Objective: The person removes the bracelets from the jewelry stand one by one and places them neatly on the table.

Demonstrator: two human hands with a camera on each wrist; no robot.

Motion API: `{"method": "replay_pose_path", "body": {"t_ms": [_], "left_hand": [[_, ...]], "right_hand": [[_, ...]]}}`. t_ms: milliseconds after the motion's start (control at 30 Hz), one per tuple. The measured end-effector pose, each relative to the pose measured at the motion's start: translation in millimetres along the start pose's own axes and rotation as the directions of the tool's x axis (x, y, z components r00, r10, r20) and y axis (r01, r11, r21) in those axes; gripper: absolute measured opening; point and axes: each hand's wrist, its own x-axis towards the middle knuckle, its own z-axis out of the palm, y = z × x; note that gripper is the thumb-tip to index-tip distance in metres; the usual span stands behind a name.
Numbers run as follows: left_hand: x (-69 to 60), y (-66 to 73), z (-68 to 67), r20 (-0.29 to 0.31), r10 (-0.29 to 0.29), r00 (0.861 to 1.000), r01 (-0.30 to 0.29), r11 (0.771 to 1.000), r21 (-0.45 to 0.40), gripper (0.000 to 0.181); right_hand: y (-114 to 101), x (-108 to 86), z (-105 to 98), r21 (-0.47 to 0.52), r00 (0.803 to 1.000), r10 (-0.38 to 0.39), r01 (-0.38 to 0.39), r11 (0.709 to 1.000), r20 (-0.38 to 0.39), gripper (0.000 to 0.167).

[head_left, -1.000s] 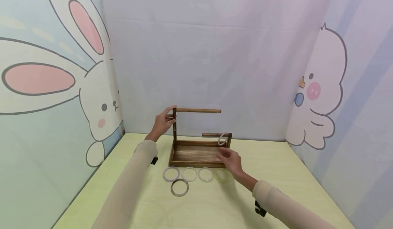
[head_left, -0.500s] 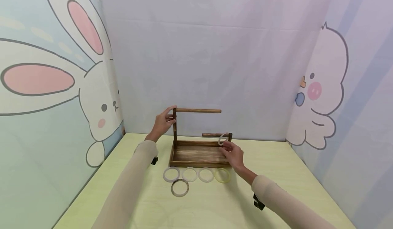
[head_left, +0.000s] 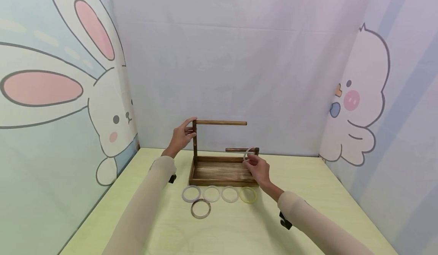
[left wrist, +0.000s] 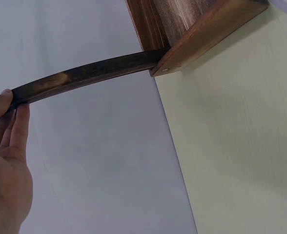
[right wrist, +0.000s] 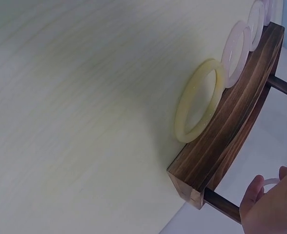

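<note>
A dark wooden bangle stand (head_left: 220,171) has a tray base, a tall post with a long upper bar, and a short post with a lower bar. My left hand (head_left: 179,137) grips the top of the tall post; in the left wrist view, the thumb and fingers of the left hand (left wrist: 9,170) lie on either side of it. A pale bangle (head_left: 245,155) hangs round the lower bar near its post. My right hand (head_left: 260,171) pinches this bangle at its lower edge. In the right wrist view the bangle (right wrist: 270,182) shows only partly between the fingers.
In front of the stand lie a lilac bangle (head_left: 191,194), two whitish bangles (head_left: 211,194) and a yellow bangle (head_left: 248,195) in a row. A brownish bangle (head_left: 200,209) lies nearer on the pale table (head_left: 219,236). Printed cloth walls (head_left: 219,57) surround the table.
My right hand has risen from below the hanging bangle, and its fingers have come to the bangle's lower edge. The left hand stays on the post.
</note>
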Motion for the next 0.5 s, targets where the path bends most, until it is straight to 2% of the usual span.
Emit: {"method": "replay_pose_path", "body": {"t_ms": [500], "left_hand": [[-1.6,2.0,-1.3,0.003,-0.001,1.000,0.001,1.000,-0.003,0.076]], "right_hand": [[-1.2,0.7,10.0,-0.014,1.000,0.006,-0.007,1.000,-0.008,0.024]]}}
